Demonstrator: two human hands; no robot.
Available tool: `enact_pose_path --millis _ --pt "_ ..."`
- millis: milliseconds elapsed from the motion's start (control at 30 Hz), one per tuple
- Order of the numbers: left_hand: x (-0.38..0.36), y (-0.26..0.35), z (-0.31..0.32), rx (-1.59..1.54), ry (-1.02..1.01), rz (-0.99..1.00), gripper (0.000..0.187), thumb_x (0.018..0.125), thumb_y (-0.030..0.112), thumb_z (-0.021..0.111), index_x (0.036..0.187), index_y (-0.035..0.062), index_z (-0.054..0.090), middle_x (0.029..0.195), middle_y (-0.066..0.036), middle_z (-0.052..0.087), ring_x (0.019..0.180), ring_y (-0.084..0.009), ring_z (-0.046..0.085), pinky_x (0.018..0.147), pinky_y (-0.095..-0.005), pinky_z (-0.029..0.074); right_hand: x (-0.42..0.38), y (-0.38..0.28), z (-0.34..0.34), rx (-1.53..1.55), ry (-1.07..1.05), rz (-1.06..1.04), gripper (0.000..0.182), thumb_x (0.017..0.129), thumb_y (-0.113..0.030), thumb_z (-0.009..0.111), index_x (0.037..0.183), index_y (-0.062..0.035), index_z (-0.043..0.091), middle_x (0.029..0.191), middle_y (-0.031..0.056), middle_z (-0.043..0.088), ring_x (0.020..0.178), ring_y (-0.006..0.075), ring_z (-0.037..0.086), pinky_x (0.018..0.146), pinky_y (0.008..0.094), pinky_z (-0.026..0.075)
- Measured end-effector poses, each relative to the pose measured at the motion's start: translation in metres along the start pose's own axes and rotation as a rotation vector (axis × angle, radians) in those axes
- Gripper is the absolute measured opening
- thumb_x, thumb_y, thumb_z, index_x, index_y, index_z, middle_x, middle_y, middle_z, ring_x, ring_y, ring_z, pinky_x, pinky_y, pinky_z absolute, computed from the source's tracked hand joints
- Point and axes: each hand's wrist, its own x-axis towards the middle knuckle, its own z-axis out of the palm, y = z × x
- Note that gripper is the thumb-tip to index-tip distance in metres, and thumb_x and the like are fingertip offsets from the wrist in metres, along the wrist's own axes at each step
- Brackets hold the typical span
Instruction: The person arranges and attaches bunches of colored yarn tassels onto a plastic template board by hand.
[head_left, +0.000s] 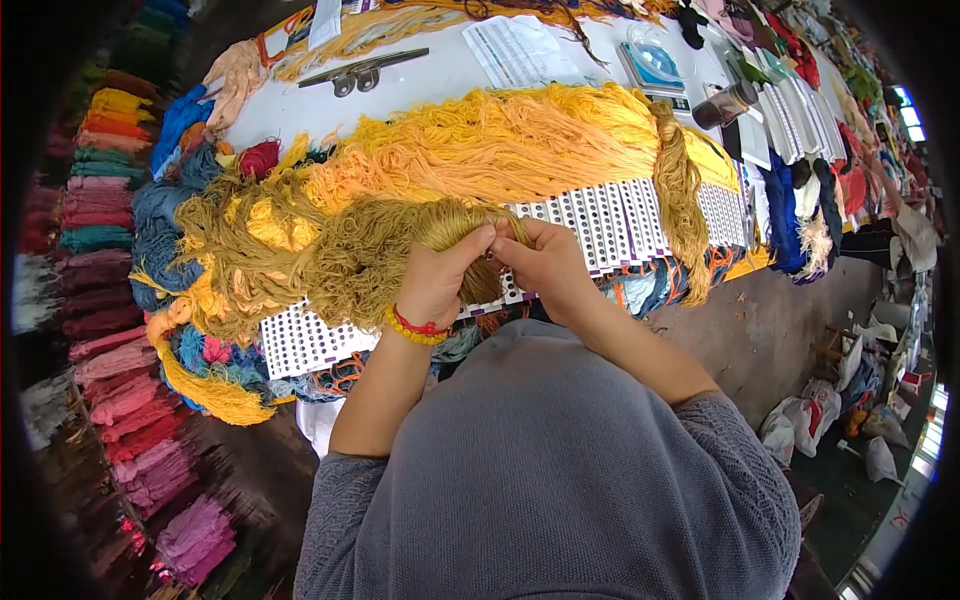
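My left hand (437, 277), with red and yellow bands at the wrist, pinches a bundle of mustard-yellow yarn (370, 250). My right hand (545, 265) meets it fingertip to fingertip, gripping the same yarn bundle just above a white perforated card (610, 225) that lies along the table edge. A broad heap of yellow and orange yarn (500, 140) spreads over the table behind the hands. An ochre skein (682, 200) hangs down over the card on the right.
Scissors (360, 72), printed sheets (515, 50), a scale (655, 65) and a dark cup (725, 105) lie on the white table (440, 75). Blue yarn (160, 220) sits at the left. Shelves of pink and red skeins (120, 400) line the left. Bags litter the floor (850, 420) on the right.
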Motion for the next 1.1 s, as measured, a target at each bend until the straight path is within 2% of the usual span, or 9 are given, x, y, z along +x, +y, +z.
enact_pose_path --millis 367,467,567,633,767,833,1000,1033,1100 --pt "0.007 -0.005 -0.009 -0.058 0.009 0.008 0.013 0.083 0.011 0.054 0.087 -0.0014 0.058 0.082 -0.006 0.059 0.076 -0.0133 0.056 0.066 -0.0279 0.047 0.009 0.014 -0.005 0.098 0.056 -0.072 0.008 0.081 -0.012 0.057 0.081 -0.0042 0.057 0.064 -0.0002 0.054 0.048 0.0020 0.038 0.043 0.0166 0.029" --pt "0.012 -0.009 -0.025 -0.210 -0.043 -0.028 0.011 0.084 0.012 0.051 0.082 0.0010 0.055 0.071 -0.003 0.052 0.068 -0.0121 0.051 0.069 -0.0299 0.047 0.012 0.014 -0.023 0.600 -0.332 0.141 0.008 0.077 -0.009 0.058 0.073 -0.0048 0.052 0.061 -0.0016 0.047 0.049 0.0038 0.040 0.044 0.0174 0.031" --pt "0.014 -0.010 -0.049 -0.186 -0.152 -0.026 0.014 0.088 0.016 0.046 0.081 0.0051 0.050 0.060 0.003 0.037 0.056 -0.0086 0.040 0.071 -0.0301 0.045 0.021 0.008 -0.038 -0.556 0.019 -0.288 0.009 0.075 -0.008 0.059 0.070 -0.0051 0.052 0.064 -0.0009 0.052 0.045 0.0058 0.042 0.042 0.0196 0.034" --pt "0.016 -0.011 -0.075 -0.197 -0.151 -0.096 0.018 0.091 0.020 0.042 0.083 0.0057 0.050 0.059 0.005 0.035 0.051 -0.0061 0.035 0.064 -0.0264 0.043 0.032 -0.001 -0.044 -0.863 0.214 -0.751 0.008 0.073 -0.008 0.060 0.073 -0.0040 0.052 0.075 0.0032 0.058 0.045 0.0048 0.043 0.043 0.0193 0.036" --pt "0.036 -0.030 -0.110 -0.576 -0.033 -0.193 0.014 0.087 0.018 0.048 0.078 0.0085 0.050 0.056 0.004 0.034 0.047 -0.0066 0.029 0.044 -0.0207 0.030 0.045 0.000 -0.026 0.479 -0.207 -0.162 0.006 0.072 0.000 0.053 0.067 -0.0027 0.050 0.076 0.0084 0.058 0.043 0.0075 0.039 0.040 0.0208 0.032" --pt "0.043 -0.027 -0.163 -0.625 -0.023 -0.110 0.014 0.086 0.016 0.047 0.074 0.0085 0.048 0.055 0.005 0.033 0.045 -0.0065 0.028 0.038 -0.0186 0.025 0.068 0.007 -0.055 0.741 -0.172 -0.088 0.009 0.075 -0.007 0.052 0.067 -0.0036 0.050 0.066 0.0054 0.053 0.041 0.0082 0.034 0.039 0.0208 0.029" --pt "0.021 0.042 -0.321 -0.408 0.284 0.047 0.035 0.085 0.015 0.045 0.053 0.0172 0.030 0.045 0.006 0.025 0.038 -0.0068 0.025 0.037 -0.0208 0.023 0.097 0.021 -0.194 0.694 0.315 0.031 0.015 0.085 -0.009 0.044 0.071 -0.0049 0.048 0.062 0.0025 0.046 0.053 0.0089 0.042 0.048 0.0196 0.038" --pt "0.013 0.060 -0.329 -0.263 0.629 0.154 0.036 0.085 0.016 0.045 0.053 0.0177 0.029 0.044 0.007 0.025 0.037 -0.0067 0.025 0.037 -0.0209 0.024 0.097 0.028 -0.230 0.620 0.348 -0.083 0.016 0.085 -0.008 0.043 0.070 -0.0043 0.047 0.063 0.0037 0.048 0.055 0.0108 0.043 0.050 0.0192 0.039" --pt "-0.007 0.098 -0.405 -0.043 0.797 0.206 0.019 0.086 0.017 0.044 0.068 0.0127 0.049 0.055 0.005 0.038 0.048 -0.0100 0.037 0.047 -0.0245 0.035 0.084 0.021 -0.295 0.635 0.453 -0.089 0.016 0.085 -0.007 0.043 0.070 -0.0029 0.049 0.062 0.0048 0.050 0.055 0.0134 0.048 0.051 0.0198 0.041"
